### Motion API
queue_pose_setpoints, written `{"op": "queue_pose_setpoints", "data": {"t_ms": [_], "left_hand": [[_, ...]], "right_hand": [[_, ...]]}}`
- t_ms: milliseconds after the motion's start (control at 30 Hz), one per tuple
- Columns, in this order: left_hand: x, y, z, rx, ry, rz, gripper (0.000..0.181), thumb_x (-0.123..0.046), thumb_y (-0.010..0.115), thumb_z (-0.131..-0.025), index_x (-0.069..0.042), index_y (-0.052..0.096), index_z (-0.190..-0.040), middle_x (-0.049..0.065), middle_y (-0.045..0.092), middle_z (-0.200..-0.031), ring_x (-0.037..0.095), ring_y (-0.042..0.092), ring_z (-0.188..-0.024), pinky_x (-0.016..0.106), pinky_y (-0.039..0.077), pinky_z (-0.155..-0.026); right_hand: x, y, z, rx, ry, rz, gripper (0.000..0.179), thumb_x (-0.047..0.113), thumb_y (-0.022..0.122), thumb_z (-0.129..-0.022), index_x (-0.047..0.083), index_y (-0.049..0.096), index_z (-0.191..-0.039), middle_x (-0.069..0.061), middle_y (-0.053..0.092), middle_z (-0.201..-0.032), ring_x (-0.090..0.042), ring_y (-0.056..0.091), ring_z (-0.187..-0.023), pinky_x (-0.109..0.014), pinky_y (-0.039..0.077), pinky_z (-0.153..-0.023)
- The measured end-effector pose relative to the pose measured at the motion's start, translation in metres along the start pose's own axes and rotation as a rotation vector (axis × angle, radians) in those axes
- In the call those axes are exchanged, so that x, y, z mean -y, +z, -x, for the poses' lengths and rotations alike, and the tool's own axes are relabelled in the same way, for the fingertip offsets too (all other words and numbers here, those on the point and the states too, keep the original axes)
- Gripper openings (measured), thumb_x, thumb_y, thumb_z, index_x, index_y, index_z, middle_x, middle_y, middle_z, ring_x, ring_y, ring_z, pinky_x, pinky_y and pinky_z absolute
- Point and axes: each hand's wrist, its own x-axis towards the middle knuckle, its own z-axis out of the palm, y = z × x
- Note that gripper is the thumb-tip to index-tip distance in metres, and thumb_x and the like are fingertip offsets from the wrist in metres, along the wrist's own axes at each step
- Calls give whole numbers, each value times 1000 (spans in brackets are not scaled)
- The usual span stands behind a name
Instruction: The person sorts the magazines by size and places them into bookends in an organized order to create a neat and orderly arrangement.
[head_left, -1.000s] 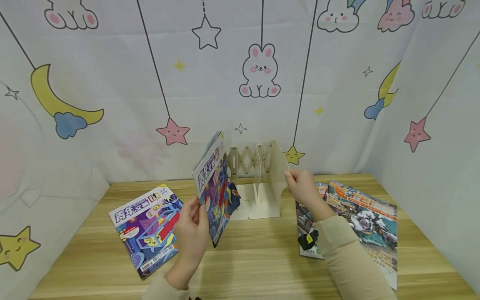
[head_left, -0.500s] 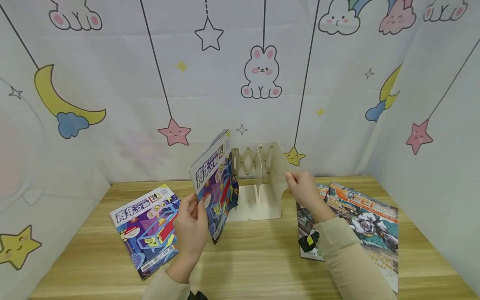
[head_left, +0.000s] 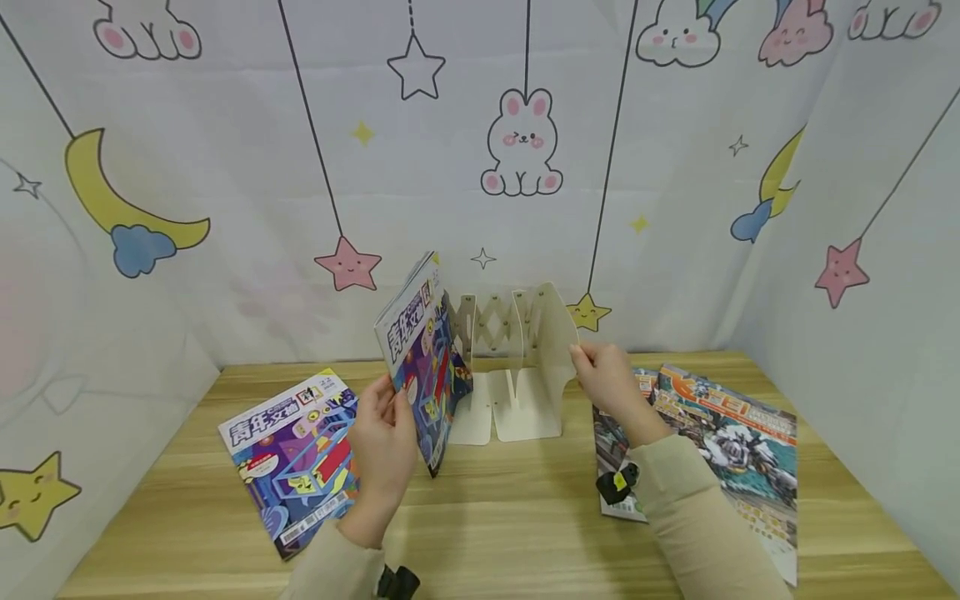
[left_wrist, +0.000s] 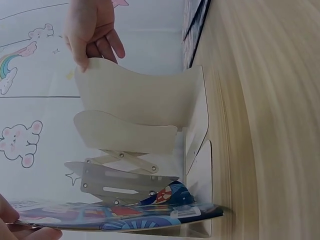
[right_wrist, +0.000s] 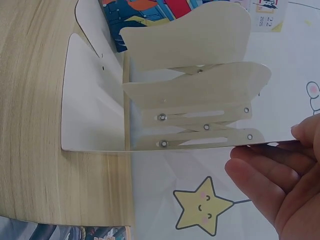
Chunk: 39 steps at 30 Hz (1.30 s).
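My left hand (head_left: 384, 454) grips a purple-and-blue magazine (head_left: 423, 358) by its near edge. The magazine stands upright and slightly tilted at the left end of a cream expandable book rack (head_left: 557, 350). In the left wrist view, its lower corner comes down near the rack's base, and a cover leaf (left_wrist: 172, 194) bends out toward a divider. The magazine hides the rack's left end panel in the head view. My right hand (head_left: 611, 379) pinches the edge of the right end panel (left_wrist: 135, 92) between thumb and fingers. Upright dividers (right_wrist: 190, 40) and riveted crossbars join the rack's ends.
A matching magazine (head_left: 292, 458) lies flat on the wooden table (head_left: 510, 533) at left. At right, two magazines (head_left: 738, 442) with robot-like covers overlap, partly under the right forearm. A white curtain (head_left: 420, 175) with cartoon prints stands close behind the rack.
The left hand's magazine swung a little right, then back left, and its lower end has risen slightly. A narrow gap now shows between the rack's base plates. The right hand stays on the end panel.
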Motion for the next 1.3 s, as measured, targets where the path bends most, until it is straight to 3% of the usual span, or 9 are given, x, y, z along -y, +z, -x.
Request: {"op": "queue_pose_setpoints", "data": {"t_ms": [233,700,1300], "left_hand": [[4,4,-1,0,-15,7,22,8,52,-90,15,53,-111,33,64,-106,41,66,-95,38,55,-73],[9,12,-3,-20,-22,30,22,8,54,-89,16,54,-110,33,63,-108,42,67,-91,39,54,-72],[14,8,-1,70,0,-20,28,3,54,-92,13,51,-118,32,64,-108,39,67,-94,41,56,-70]], "right_hand": [[1,-1,0,1,13,4,42,26,41,-102,11,39,-62,-1,39,-47,-16,33,-41,-27,32,-41],[0,0,0,-2,18,-4,42,26,42,-102,12,39,-63,-1,39,-48,-16,34,-42,-28,32,-42],[-1,2,-1,-31,8,29,42,25,42,-102,12,40,-62,-1,36,-48,-16,31,-41,-28,30,-41]]}}
